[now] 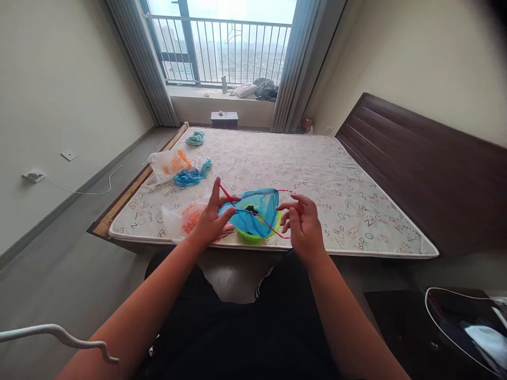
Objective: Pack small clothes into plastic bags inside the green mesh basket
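Note:
A translucent blue drawstring bag (pixel 268 221) spreads over a bright green basket (pixel 253 239) at the mattress's front edge. Something dark (pixel 251 210) shows at the bag's mouth. My left hand (pixel 214 219) has its index finger raised, with a red drawstring (pixel 225 193) looped round the fingers beside the bag's left rim. On the right side, my right hand (pixel 303 221) has curled fingers and holds the other red drawstring loop (pixel 272 227), whose two strands stretch from the bag. Both loops look taut.
Left of the basket lie crumpled white plastic bags (pixel 172 219) with orange print. Beyond them are a blue plastic bundle (pixel 187 177) and a coiled teal bundle (pixel 195 138). A patterned mattress (pixel 277 158) fills the middle; a dark headboard (pixel 420 142) stands right.

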Tool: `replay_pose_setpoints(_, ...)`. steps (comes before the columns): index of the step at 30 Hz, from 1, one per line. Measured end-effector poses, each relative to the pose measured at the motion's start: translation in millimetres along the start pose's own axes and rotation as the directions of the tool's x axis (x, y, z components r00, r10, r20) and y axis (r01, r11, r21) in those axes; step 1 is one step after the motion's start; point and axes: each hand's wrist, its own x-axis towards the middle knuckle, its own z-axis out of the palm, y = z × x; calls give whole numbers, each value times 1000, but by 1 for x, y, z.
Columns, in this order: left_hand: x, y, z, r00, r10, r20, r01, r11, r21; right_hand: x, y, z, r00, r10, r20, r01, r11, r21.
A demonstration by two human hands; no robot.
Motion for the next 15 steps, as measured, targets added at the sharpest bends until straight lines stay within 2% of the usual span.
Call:
replay_pose_setpoints(3,-6,5,5,997,-72,-32,67,990,-124,-7,4,0,997,76,-26,-76,997,2)
replay_pose_setpoints(9,-5,-13,-1,988,-117,-97,98,979,-179,4,27,-16,974,191,-124,-214,953,-215)
replay_pose_setpoints(13,-1,-20,-4,983,-158,-89,140,973,-182,17,39,-25,973,231,-16,-231,961,-152)
replay_pose_setpoints(15,1,-20,-3,981,-176,-85,161,974,-157,24,38,-24,980,189,-58,-193,978,-81)
